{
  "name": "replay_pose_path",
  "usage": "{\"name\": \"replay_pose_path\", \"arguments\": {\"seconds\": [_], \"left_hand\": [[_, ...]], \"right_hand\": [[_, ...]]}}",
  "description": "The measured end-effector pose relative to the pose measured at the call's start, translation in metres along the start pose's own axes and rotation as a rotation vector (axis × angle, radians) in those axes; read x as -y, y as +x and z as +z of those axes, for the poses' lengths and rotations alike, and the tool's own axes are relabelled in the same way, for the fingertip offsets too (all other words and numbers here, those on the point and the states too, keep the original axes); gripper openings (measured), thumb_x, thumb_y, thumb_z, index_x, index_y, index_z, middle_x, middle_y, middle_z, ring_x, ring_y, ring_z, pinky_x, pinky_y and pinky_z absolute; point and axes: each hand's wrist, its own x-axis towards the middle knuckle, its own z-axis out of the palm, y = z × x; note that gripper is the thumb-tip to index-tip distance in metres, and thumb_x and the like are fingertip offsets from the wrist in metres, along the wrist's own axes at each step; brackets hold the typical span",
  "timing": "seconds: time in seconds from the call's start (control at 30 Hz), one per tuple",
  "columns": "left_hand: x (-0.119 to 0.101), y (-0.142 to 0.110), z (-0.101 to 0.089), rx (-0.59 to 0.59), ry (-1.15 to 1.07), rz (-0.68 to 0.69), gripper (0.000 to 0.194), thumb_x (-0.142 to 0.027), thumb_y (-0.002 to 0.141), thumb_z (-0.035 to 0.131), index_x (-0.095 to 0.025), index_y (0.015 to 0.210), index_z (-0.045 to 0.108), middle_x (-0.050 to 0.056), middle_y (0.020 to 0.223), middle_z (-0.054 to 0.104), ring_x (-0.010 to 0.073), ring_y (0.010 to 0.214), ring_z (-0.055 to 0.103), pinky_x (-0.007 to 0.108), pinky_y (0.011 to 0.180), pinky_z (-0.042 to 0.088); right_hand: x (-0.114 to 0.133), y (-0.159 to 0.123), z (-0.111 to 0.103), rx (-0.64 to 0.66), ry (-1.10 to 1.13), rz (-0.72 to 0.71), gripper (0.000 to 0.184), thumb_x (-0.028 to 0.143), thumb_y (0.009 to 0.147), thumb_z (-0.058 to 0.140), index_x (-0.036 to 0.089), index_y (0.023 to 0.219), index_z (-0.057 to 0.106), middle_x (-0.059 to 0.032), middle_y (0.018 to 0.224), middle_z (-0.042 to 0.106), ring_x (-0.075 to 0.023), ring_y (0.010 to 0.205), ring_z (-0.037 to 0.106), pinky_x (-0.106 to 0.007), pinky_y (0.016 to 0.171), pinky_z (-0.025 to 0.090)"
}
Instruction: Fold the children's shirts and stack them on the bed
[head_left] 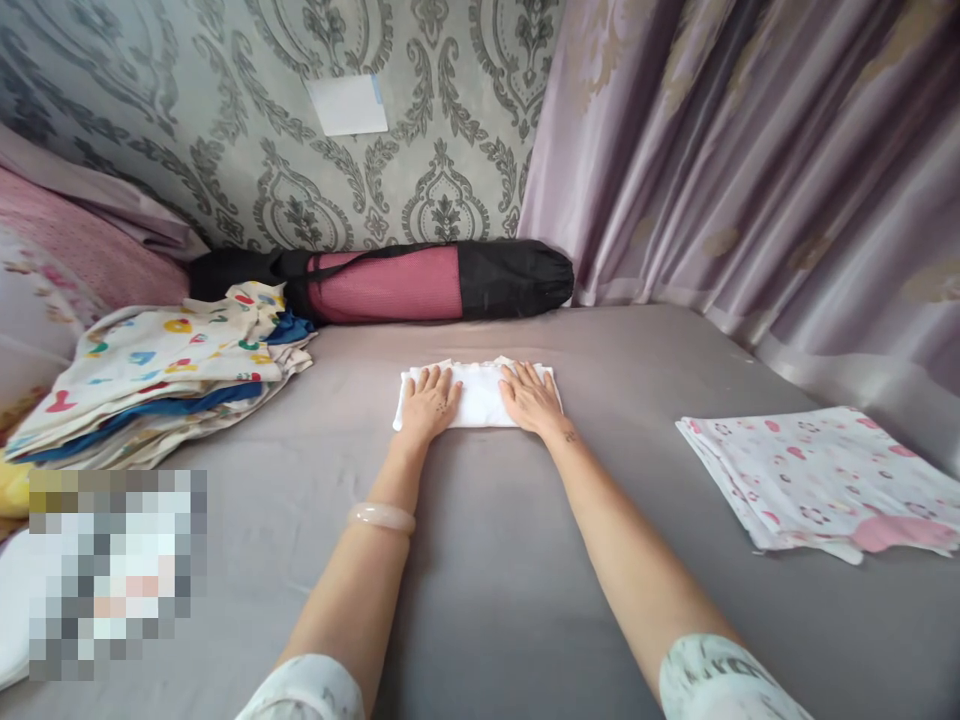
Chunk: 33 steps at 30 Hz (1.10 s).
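A small folded white cloth (480, 392) lies on the grey bed sheet (487, 560) in the middle of the view. My left hand (429, 400) rests flat on its left half with the fingers stretched out. My right hand (531, 397) lies flat on its right half, fingers spread. Both palms press down on the cloth and neither hand grips anything. A pale bangle (381, 516) sits on my left forearm.
A pile of folded patterned clothes (161, 370) lies at the left. A folded white cloth with pink prints (825, 475) lies at the right. A rolled pink mat in a black bag (420, 282) rests against the wallpapered wall. Purple curtains (750, 160) hang at the right.
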Motion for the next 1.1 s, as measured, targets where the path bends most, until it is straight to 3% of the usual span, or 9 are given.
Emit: {"name": "replay_pose_path", "arguments": {"seconds": [0.1,0.23,0.37,0.47,0.57,0.7,0.9,1.1], "left_hand": [[0.000,0.001,0.001,0.023,0.003,-0.033,0.032,-0.024,0.081,0.065,-0.026,0.112,0.061,0.004,0.156,0.030,0.0218,0.149,-0.002,0.046,0.118,-0.004],[-0.002,0.002,0.002,0.031,0.008,-0.074,0.034,-0.024,0.081,0.064,-0.027,0.114,0.059,0.003,0.158,0.024,0.0214,0.148,-0.006,0.049,0.117,-0.004],[-0.006,0.012,-0.011,0.050,0.098,-0.017,0.021,-0.021,0.078,0.068,-0.026,0.098,0.065,0.008,0.141,0.049,0.0283,0.147,0.014,0.049,0.117,0.008],[-0.013,0.030,-0.027,0.099,0.271,-0.009,0.009,-0.020,0.079,0.065,-0.027,0.084,0.068,0.008,0.121,0.064,0.0300,0.137,0.036,0.046,0.114,0.022],[-0.022,0.053,-0.041,0.174,0.346,-0.047,0.009,-0.017,0.072,0.067,-0.026,0.073,0.069,0.007,0.103,0.070,0.0301,0.122,0.051,0.039,0.109,0.032],[-0.029,0.085,-0.049,0.317,0.482,-0.122,0.020,-0.003,0.056,0.068,-0.023,0.061,0.067,0.006,0.085,0.070,0.0295,0.109,0.059,0.037,0.103,0.038],[-0.030,0.118,-0.054,0.244,0.486,-0.254,0.021,-0.006,0.049,0.076,-0.021,0.060,0.065,0.008,0.078,0.069,0.0349,0.108,0.060,0.046,0.096,0.044],[-0.036,0.127,-0.056,0.207,0.514,-0.364,0.015,-0.017,0.054,0.078,-0.020,0.066,0.069,0.010,0.074,0.070,0.0367,0.097,0.065,0.050,0.088,0.049]], "right_hand": [[-0.002,0.002,0.002,0.006,-0.007,0.005,0.056,0.043,0.100,0.016,0.023,0.151,0.029,-0.0048,0.159,0.025,-0.0233,0.146,0.015,-0.050,0.118,0.009],[-0.003,0.005,0.001,0.042,0.011,0.012,0.056,0.044,0.100,0.016,0.024,0.151,0.029,-0.0042,0.159,0.023,-0.0235,0.147,0.014,-0.051,0.117,0.008],[-0.010,0.014,-0.007,0.085,0.011,-0.017,0.054,0.040,0.101,0.019,0.023,0.150,0.033,-0.0050,0.157,0.028,-0.0247,0.145,0.020,-0.053,0.117,0.011],[-0.024,0.024,-0.011,0.061,0.003,-0.095,0.048,0.027,0.100,0.026,0.022,0.144,0.044,-0.0050,0.151,0.040,-0.0211,0.140,0.034,-0.043,0.116,0.020],[-0.041,0.035,-0.013,0.047,0.026,-0.128,0.049,0.014,0.096,0.030,0.021,0.139,0.051,-0.0050,0.148,0.045,-0.0187,0.134,0.043,-0.031,0.110,0.031],[-0.055,0.051,-0.019,0.103,0.022,-0.115,0.047,0.012,0.093,0.040,0.020,0.138,0.052,-0.0080,0.144,0.050,-0.0218,0.130,0.047,-0.031,0.105,0.037],[-0.049,0.072,-0.043,0.269,-0.093,-0.010,0.049,0.022,0.088,0.059,0.014,0.136,0.053,-0.0146,0.139,0.052,-0.0244,0.123,0.054,-0.030,0.099,0.042],[-0.044,0.081,-0.056,0.338,-0.088,0.018,0.044,0.023,0.081,0.067,0.018,0.124,0.062,-0.0100,0.124,0.064,-0.0220,0.105,0.064,-0.028,0.085,0.050]]}}
